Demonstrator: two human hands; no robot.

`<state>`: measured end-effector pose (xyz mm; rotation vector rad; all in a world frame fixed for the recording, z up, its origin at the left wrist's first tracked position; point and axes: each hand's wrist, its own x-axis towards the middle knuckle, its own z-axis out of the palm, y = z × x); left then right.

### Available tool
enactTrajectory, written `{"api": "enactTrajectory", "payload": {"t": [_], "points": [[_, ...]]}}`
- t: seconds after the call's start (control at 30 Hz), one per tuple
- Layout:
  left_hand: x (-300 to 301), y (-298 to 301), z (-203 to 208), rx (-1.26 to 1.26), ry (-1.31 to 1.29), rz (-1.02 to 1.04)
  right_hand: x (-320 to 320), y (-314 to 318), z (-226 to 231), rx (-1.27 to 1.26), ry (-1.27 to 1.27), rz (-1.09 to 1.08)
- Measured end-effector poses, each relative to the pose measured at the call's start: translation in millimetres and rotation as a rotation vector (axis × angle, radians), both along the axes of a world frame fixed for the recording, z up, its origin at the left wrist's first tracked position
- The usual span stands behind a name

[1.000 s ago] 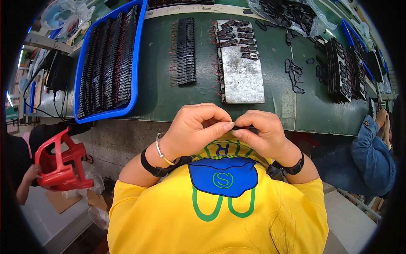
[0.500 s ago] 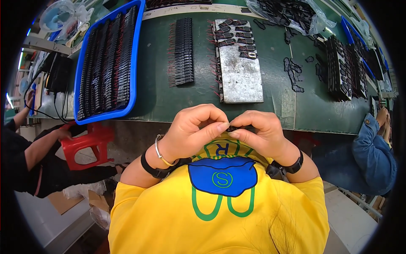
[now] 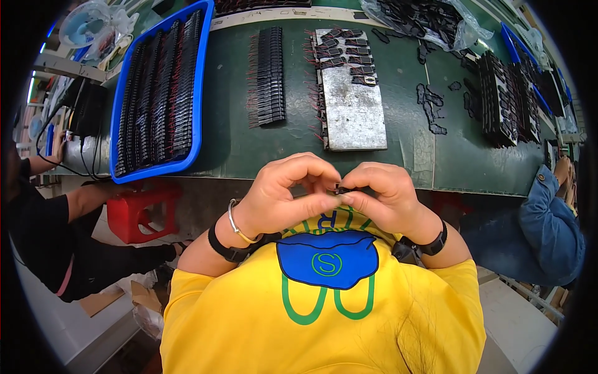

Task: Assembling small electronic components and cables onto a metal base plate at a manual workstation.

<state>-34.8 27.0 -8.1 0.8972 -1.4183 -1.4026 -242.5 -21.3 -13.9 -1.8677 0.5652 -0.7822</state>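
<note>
Just off the table's near edge, a small black plastic part (image 3: 341,189) sits between my fingertips. My right hand (image 3: 391,194) pinches it between thumb and forefinger. On its other side, my left hand (image 3: 280,192) curls round with its thumb and fingers against it; the fingers cover much of the part. Beyond my hands lies a flat grey metal plate (image 3: 353,121), with small black parts (image 3: 349,53) on its far half and red wires along its left side. Left of the plate is a neat row of black parts (image 3: 270,78) with reddish leads.
A blue tray (image 3: 200,93) full of black parts stands at the left. Loose black pieces (image 3: 430,106) and a plastic bag (image 3: 461,37) of more lie to the right, near stacked plates (image 3: 498,103). A red stool (image 3: 128,215) and two people flank me.
My left fingers have shifted and spread slightly round the part, and its thumb has moved a little. At the left, the other person and the red stool have moved.
</note>
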Motion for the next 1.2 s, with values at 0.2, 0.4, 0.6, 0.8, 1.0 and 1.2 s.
{"api": "enactTrajectory", "payload": {"t": [0.2, 0.4, 0.6, 0.8, 1.0, 1.2], "points": [[-6, 2, 4, -0.137, -0.363, 0.077, 5, 1, -6, -0.356, 0.012, -0.064], [-3, -3, 1, -0.321, -0.483, 0.078, 5, 5, -3, -0.432, -0.025, -0.147], [-3, 3, -5, -0.431, -0.440, 0.153, 0, 5, 4, -0.188, -0.077, -0.121], [-4, 3, -14, -0.642, -0.400, 0.259, -2, 1, -2, -0.277, -0.079, -0.084], [-6, -2, -6, -0.562, -0.318, 0.221, -3, -1, -1, -0.454, -0.151, -0.105], [2, -12, 13, -0.676, -0.574, 0.074, 0, 0, -2, -0.465, -0.146, -0.114]]}}
